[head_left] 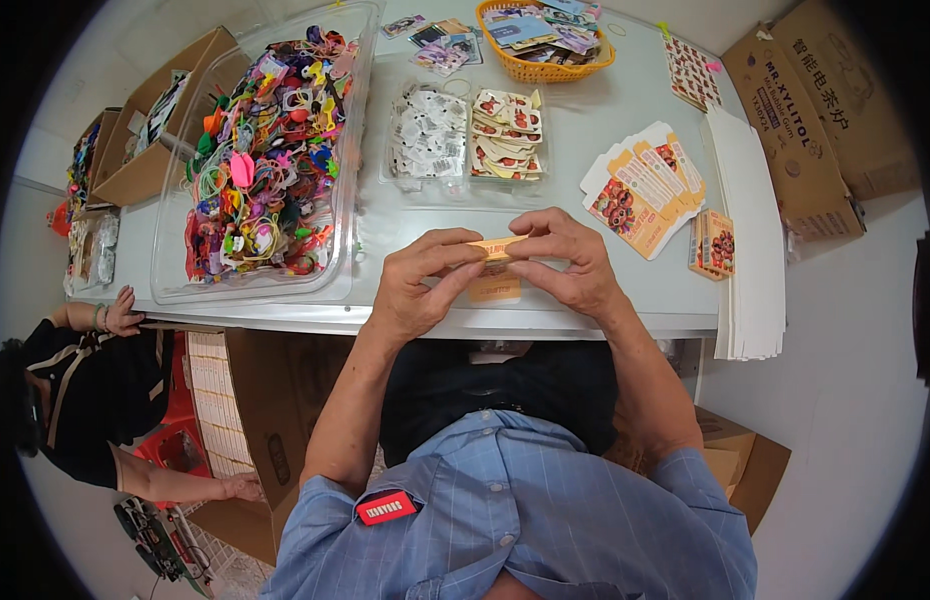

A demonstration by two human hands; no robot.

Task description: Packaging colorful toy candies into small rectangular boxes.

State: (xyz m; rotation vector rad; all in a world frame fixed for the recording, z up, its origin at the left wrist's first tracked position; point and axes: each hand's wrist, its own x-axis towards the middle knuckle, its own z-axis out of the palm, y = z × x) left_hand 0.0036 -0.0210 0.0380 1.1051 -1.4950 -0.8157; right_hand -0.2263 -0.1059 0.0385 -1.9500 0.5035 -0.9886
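At the front edge of the table, my left hand (422, 283) and my right hand (573, 262) pinch a small orange-yellow carton (495, 290) between fingers and thumbs. My fingertips meet along its upper edge and hide much of it. Beyond my hands stands a clear two-part tray holding white-and-grey printed packets (428, 135) and small cream cards with red pictures (507, 135). To the right of my right hand, flat orange-and-white carton blanks (635, 200) lie fanned out. Beside them sit folded small cartons (713, 245) with the same red pictures.
A large clear bin (343, 240) full of colourful trinkets and hair ties stands left. At the back is a yellow basket (545, 72) of cards. Long white strips (750, 240) line the right edge, near cardboard boxes (793, 130). A co-worker's arm (185, 484) reaches a carton lower left.
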